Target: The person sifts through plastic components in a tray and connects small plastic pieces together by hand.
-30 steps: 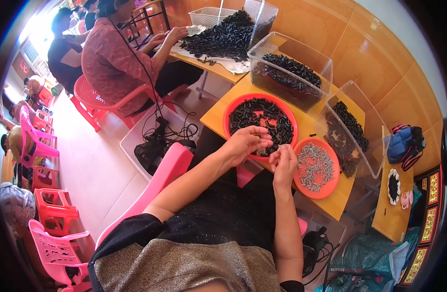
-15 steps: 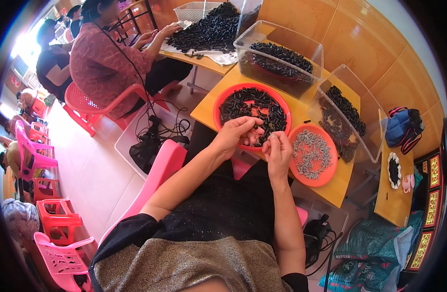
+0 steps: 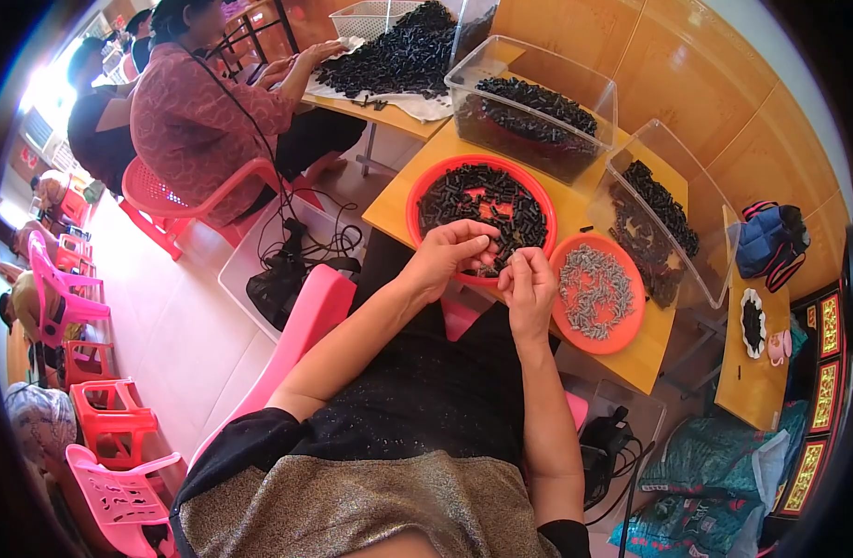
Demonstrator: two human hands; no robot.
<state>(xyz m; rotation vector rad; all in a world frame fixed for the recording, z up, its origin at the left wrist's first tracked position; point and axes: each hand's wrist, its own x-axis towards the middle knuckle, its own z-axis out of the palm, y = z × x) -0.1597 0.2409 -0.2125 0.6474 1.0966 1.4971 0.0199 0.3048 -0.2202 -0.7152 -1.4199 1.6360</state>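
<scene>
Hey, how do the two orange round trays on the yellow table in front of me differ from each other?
The big orange tray is wider and holds black pieces; the small orange tray holds pale grey pieces. The big one sits to the left, partly under the left hand; the small one lies just right of the right hand, which does not cover it. Both are round, shallow and orange, on the same yellow table.

Bright daylight glare upper left (blown out), fisheye edges bent w/ dark vignette.
</scene>
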